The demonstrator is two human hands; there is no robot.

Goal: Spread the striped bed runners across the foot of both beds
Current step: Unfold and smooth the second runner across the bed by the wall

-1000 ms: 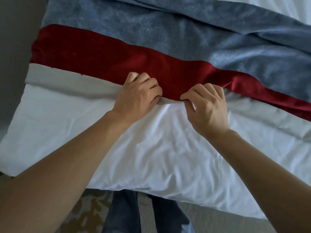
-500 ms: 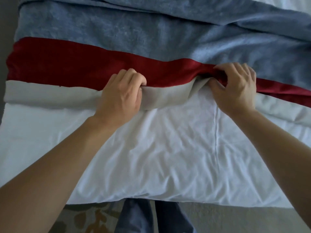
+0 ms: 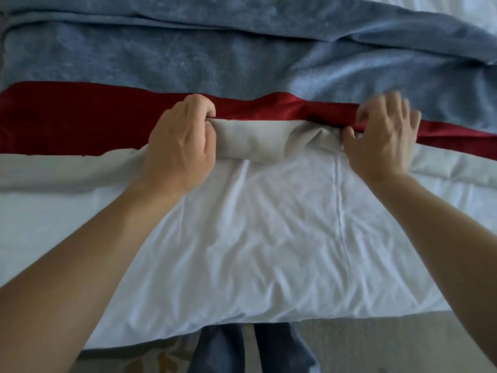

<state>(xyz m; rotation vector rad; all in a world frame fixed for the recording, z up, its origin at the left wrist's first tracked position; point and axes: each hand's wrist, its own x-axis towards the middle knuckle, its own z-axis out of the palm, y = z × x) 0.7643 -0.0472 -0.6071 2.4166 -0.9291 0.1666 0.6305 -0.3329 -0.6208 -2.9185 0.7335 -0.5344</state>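
Striped bed runner (image 3: 242,63) gripped by left hand (image 3: 180,146) and right hand (image 3: 382,135).

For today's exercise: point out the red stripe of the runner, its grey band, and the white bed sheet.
red stripe (image 3: 80,117): head view, flat stretch left of the hands.
grey band (image 3: 252,142): head view, bunched fold between the hands.
white bed sheet (image 3: 269,238): head view, wrinkled middle.

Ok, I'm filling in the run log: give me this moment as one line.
left hand: grips runner edge | right hand: grips same edge | runner bunched between hands | bed: white sheet
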